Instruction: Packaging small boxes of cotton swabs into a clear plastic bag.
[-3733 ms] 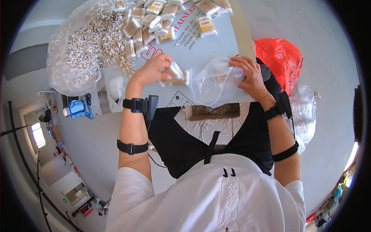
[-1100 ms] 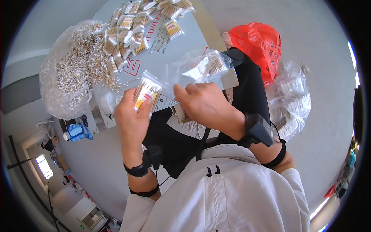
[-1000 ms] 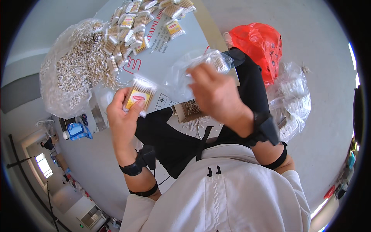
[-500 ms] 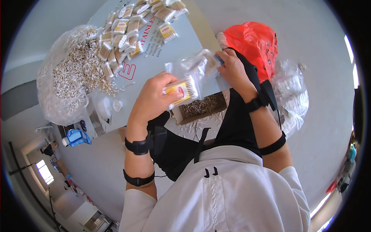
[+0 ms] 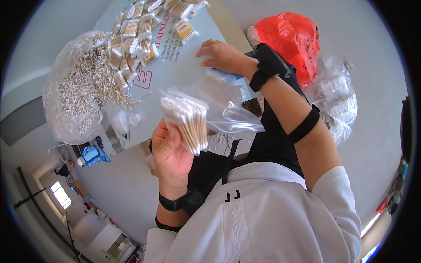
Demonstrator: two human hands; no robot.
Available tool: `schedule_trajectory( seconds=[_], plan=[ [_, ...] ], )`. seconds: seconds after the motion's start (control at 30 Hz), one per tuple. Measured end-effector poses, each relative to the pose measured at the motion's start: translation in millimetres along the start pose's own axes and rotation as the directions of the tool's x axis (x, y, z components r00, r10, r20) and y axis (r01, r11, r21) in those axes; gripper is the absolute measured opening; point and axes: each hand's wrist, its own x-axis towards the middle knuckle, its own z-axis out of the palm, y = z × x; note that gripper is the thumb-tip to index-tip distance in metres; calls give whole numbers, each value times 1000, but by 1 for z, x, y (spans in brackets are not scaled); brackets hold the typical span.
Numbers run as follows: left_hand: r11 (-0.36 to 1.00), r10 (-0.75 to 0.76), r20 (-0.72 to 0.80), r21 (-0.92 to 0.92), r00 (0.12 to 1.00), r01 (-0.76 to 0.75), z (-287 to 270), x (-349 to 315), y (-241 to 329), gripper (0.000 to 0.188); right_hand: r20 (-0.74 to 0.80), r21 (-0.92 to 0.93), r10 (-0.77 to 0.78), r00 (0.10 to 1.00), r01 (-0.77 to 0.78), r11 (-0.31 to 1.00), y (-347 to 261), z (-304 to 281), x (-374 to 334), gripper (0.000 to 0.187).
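My left hand [image 5: 171, 153] is closed around a bundle of cotton swabs [image 5: 193, 127] in clear wrap, white tips upward, held above my lap. Beside the bundle a clear plastic bag [image 5: 232, 116] spreads to the right; whether it is joined to the bundle's wrap I cannot tell. My right hand [image 5: 223, 57] is over the table, its fingers apart and slightly bent, with nothing seen in them. Ahead of that hand lies a swab pack [image 5: 185, 30] with a yellow label. Other swabs in clear plastic [image 5: 219, 76] lie partly hidden under the right wrist.
Several swab packs [image 5: 144, 30] are heaped at the table's far left, next to a large clear bag of loose swabs [image 5: 79, 92]. A small white lid [image 5: 134, 119] is near the table [image 5: 175, 72] edge. A red bag [image 5: 287, 41] and a clear bag [image 5: 335, 101] sit at right.
My left hand has turned the swab bundle upright and brought it nearer. My right hand has let go of the clear plastic and moved left and forward over the table.
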Motion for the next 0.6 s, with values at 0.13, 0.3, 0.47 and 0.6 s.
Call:
schedule_trajectory(
  seconds=[0.13,0.3,0.47,0.6],
  plan=[
    [998,19,-44,63,999,-16,-1,-3,8,36,133,339,270,954,-300,892,-51,-55,-2,31],
    [995,23,-35,99,999,-19,8,-8,4,33,27,248,-68,997,59,967,-128,-105,-63,41],
    [989,12,-39,147,999,-6,17,-8,5,33,-25,24,40,999,-39,999,-143,-82,-102,33],
    [971,61,-3,231,998,-59,2,-12,6,32,-232,71,-17,973,34,997,-148,-75,-102,23]
  ],
)
